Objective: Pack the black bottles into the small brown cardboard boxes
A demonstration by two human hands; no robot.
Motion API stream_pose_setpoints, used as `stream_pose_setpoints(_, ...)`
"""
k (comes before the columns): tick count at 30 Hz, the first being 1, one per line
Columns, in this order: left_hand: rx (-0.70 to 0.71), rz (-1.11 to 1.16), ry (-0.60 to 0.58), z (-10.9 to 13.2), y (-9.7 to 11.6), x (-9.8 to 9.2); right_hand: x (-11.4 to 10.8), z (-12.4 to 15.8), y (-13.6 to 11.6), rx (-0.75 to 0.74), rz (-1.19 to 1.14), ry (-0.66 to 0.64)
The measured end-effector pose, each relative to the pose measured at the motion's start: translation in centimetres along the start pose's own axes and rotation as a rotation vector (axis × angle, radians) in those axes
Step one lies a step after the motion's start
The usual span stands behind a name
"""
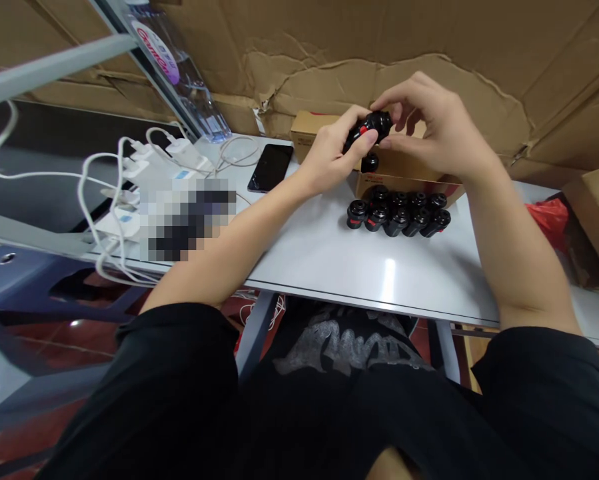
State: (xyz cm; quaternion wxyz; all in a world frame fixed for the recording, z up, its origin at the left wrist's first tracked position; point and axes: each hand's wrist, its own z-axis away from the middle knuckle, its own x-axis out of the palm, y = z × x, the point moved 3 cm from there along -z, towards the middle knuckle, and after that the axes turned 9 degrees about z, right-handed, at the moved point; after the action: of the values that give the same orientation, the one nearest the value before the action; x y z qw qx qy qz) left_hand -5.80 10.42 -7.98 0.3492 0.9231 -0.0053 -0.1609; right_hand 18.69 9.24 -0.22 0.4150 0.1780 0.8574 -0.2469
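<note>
- I hold a black cylindrical fitting (372, 127) with red showing along its side, up above the counter and in front of a cardboard box.
- My left hand (332, 157) grasps its lower body, with the left fingers (354, 127) clenched around it.
- My right hand (432, 123) grasps its upper end, with the right fingers (404, 90) curled over the top and the thumb pressed near its side.
- A single black fitting (370, 162) sits just below my hands, against the cardboard box (404, 175).
- Just in front of the box, 9 matching fittings (396, 213) stand close together in 2 rows on the white counter (329, 260), 5 in front and 4 behind.
- A black smartphone (270, 168) lies on the counter left of my left hand.
- White chargers (189, 157) and tangled white cables (99, 200) lie further left, beside a pixelated patch (186, 217) that hides whatever is under it.
- A clear water bottle (179, 73) with a pink label stands behind them.
- Torn brown cardboard (379, 40) lines the wall behind the counter.
- A red plastic bag (549, 220) sits past the counter's right end.
- My black sleeves (539, 373) and black T-shirt (349, 340) with a grey print fill the bottom of my view.
</note>
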Motion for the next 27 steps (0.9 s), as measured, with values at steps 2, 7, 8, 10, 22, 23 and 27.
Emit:
stream_pose_setpoints(2, 0.02, 0.007, -0.028, 0.2, -1.1, 0.1, 0.9, 0.0, 0.7, 0.017, -0.098, -0.04)
stream_pose_setpoints(7, 0.113, -0.051, -0.099, 0.7, -3.5, 0.5, 2.5, 0.0, 0.9, -0.002, -0.336, -0.133)
stream_pose_setpoints(8, 0.108, -0.032, -0.115, 0.8, -3.9, 0.7, 2.6, 0.0, 0.8, 0.007, -0.361, -0.139)
stream_pose_setpoints(10, 0.094, 0.016, -0.136, 1.0, -4.5, 1.0, 2.8, 0.1, 0.7, 0.043, -0.355, -0.147)
stream_pose_setpoints(22, -0.036, 0.141, -0.175, 1.3, -3.2, 1.8, 3.6, 0.6, 1.5, 0.113, -0.156, -0.041)
stream_pose_setpoints(23, -0.039, 0.132, -0.177, 1.4, -3.4, 1.8, 3.6, 0.6, 1.5, 0.111, -0.161, -0.044)
stream_pose_setpoints(27, -0.009, 0.117, -0.148, 1.5, -4.7, 1.5, 3.8, 0.5, 1.4, 0.099, -0.165, -0.045)
